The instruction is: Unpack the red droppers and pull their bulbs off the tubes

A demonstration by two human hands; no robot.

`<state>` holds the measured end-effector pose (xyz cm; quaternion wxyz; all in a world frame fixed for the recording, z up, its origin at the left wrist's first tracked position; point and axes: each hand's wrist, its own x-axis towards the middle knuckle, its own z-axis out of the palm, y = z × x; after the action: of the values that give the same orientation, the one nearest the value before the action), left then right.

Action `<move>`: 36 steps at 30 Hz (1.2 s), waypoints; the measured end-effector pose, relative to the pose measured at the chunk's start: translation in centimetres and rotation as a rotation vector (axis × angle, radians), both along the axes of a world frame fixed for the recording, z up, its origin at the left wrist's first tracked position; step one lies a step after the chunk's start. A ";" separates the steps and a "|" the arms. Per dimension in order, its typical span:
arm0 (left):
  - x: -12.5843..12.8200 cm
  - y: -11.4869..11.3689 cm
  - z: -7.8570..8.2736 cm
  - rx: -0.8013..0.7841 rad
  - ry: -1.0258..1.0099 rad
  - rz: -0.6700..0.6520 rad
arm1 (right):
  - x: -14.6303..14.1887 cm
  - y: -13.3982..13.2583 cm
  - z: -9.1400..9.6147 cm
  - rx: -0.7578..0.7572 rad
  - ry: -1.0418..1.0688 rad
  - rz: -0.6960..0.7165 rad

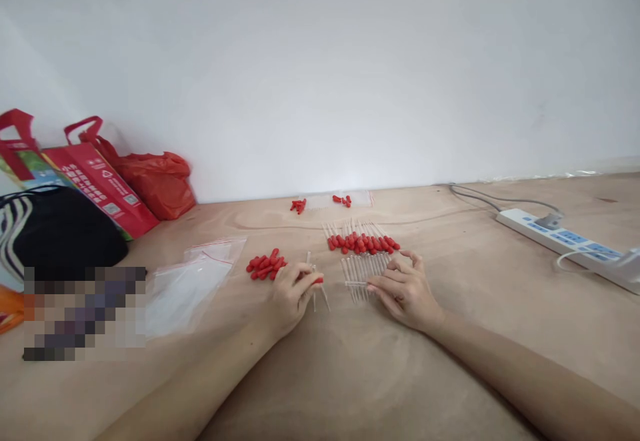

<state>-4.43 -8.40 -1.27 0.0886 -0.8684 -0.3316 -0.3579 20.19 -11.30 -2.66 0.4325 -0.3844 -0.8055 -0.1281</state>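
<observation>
My left hand [293, 294] is closed in a pinch, with a red rubber bulb [319, 281] at its fingertips. A few thin glass tubes [326, 297] lie beneath and beside those fingers. In my right hand [409, 293], thumb and fingers pinch one glass dropper tube [356, 283], held crosswise over a row of similar clear tubes [364, 267]. Beyond that row lie several droppers with red bulbs [361, 243], side by side. A pile of loose red bulbs [265, 265] sits just left of my left hand.
Clear zip bags [187, 287] lie at the left, near red bags [157, 184] and a black cloth item [65, 227]. More red bulbs [299, 206] rest on a plastic bag by the wall. A white power strip [565, 241] with cables stands at the right.
</observation>
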 end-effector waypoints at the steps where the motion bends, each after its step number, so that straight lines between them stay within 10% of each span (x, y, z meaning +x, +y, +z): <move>1: -0.3 0.3 0.2 -0.024 -0.041 0.048 | -0.1 0.0 0.0 0.005 0.024 0.003; 10: -6.1 5.6 2.9 -0.369 -0.296 0.604 | -2.9 1.2 0.0 -0.052 -0.041 -0.042; 24: -6.9 5.8 2.8 -0.491 -0.128 0.729 | -6.0 1.7 0.9 -0.262 -0.342 -0.055; 30: -4.6 3.2 2.3 -0.035 -0.074 0.386 | -5.2 1.6 1.3 -0.285 -0.259 -0.042; 33: -1.8 0.3 1.7 -0.128 0.052 0.042 | -3.5 2.0 1.4 -0.265 -0.147 -0.102; 36: 0.3 -1.2 0.9 -0.196 0.130 -0.029 | -0.7 2.4 1.2 -0.227 -0.057 -0.187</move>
<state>-4.15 -9.55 -0.36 0.0196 -0.8989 -0.3460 -0.2679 19.54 -8.89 -1.45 0.3496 -0.5003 -0.7873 -0.0869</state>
